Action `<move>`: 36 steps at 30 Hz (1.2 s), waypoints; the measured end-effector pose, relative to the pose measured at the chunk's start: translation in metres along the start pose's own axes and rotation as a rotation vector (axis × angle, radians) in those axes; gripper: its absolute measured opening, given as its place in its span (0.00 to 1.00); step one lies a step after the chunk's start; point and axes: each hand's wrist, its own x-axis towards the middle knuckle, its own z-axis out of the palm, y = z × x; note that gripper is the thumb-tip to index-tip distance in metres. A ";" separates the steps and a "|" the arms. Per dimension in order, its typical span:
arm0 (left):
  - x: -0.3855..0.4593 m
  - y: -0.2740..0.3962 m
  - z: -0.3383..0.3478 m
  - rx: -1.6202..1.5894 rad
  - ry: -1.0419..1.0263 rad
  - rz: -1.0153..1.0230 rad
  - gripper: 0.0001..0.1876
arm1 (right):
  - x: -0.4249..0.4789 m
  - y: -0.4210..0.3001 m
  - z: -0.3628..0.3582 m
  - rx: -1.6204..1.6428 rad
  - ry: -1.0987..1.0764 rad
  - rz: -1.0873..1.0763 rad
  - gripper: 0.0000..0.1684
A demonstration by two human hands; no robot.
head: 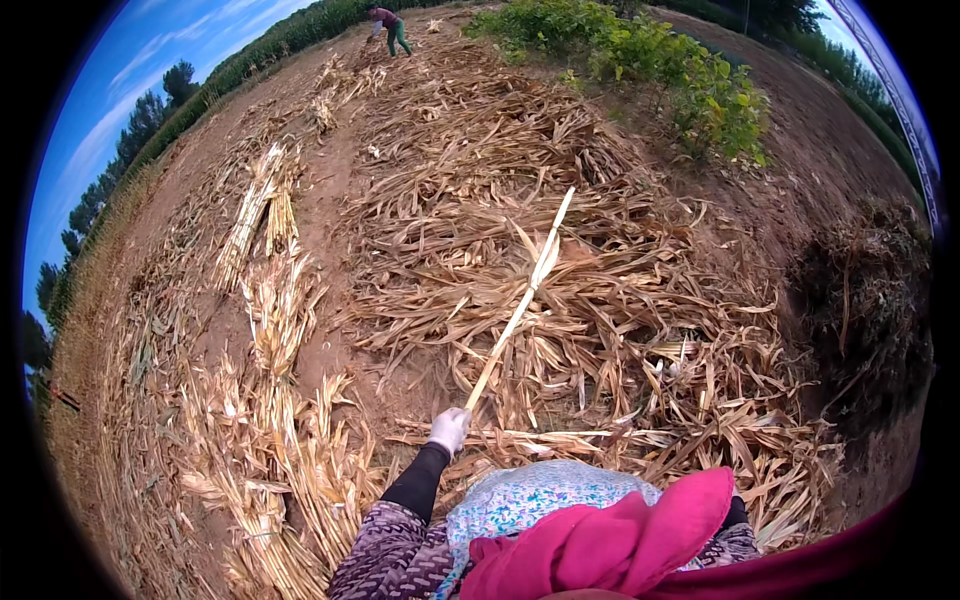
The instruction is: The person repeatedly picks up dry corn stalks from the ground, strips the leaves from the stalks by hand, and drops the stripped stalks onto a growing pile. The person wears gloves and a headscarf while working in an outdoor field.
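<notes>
My left hand (450, 429), in a white glove, grips the lower end of a long, pale dry corn stalk (501, 341). The stalk slants away and to the right, its far end over a spread of dry corn leaves and stalks (420, 300). A dry leaf clings near its middle. Another thin stalk (555, 436) lies crosswise on the ground just beyond my patterned apron (555, 480). My right hand is out of view; a pink scarf (600, 540) and a dark sleeve show on that side.
Bundles of dry corn stalks (251, 214) lie along the left, with a nearer bundle (274, 551) at lower left. Green leafy plants (675, 82) grow at the upper right. A dark heap (862, 322) stands at right. Far off, a person (390, 30) bends over.
</notes>
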 end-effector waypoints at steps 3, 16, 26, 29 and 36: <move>-0.013 -0.008 0.001 -0.057 0.057 -0.053 0.10 | -0.028 -0.036 0.014 -0.518 -0.060 -0.116 0.37; -0.029 -0.198 -0.058 0.212 0.687 -0.009 0.11 | 0.088 -0.128 0.056 -1.269 -0.121 -0.999 0.34; -0.123 -0.202 -0.086 0.401 0.944 -0.229 0.15 | 0.034 -0.192 0.125 -1.677 -0.220 -0.760 0.28; -0.141 -0.210 -0.120 0.454 1.112 -0.228 0.15 | 0.021 -0.191 0.130 -1.816 -0.265 -0.776 0.26; -0.217 -0.202 -0.310 0.937 1.301 -0.611 0.17 | -0.044 -0.176 0.139 -1.539 -0.094 -0.266 0.20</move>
